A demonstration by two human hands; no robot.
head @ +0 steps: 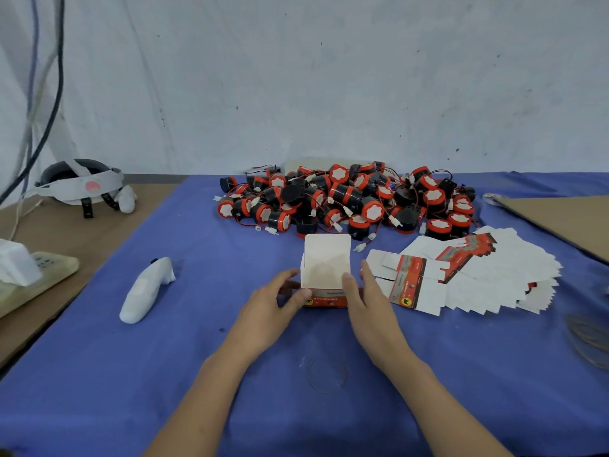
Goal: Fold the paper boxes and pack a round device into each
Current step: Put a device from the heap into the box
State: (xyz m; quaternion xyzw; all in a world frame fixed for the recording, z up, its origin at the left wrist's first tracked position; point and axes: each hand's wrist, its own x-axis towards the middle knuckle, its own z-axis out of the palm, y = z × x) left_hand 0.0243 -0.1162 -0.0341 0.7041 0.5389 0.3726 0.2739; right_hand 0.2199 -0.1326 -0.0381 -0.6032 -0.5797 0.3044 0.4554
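A small paper box (pixel 326 268) stands on the blue cloth at the centre, its white lid flap upright and its red printed front facing me. My left hand (pixel 273 305) holds its left side, thumb at the front corner. My right hand (pixel 365 298) holds its right side, thumb on the front edge. The inside of the box is white; I cannot tell whether anything lies in it. Behind it is a heap of round black and red devices (pixel 349 199) with wires. Several flat unfolded boxes (pixel 478 275) lie fanned out to the right.
A white handheld controller (pixel 145 290) lies on the blue cloth (pixel 164 374) at left. A white headset (pixel 82 186) and a power strip (pixel 36 272) sit on the brown table beyond. A cardboard sheet (pixel 566 219) lies far right, rubber bands (pixel 590 338) near the right edge.
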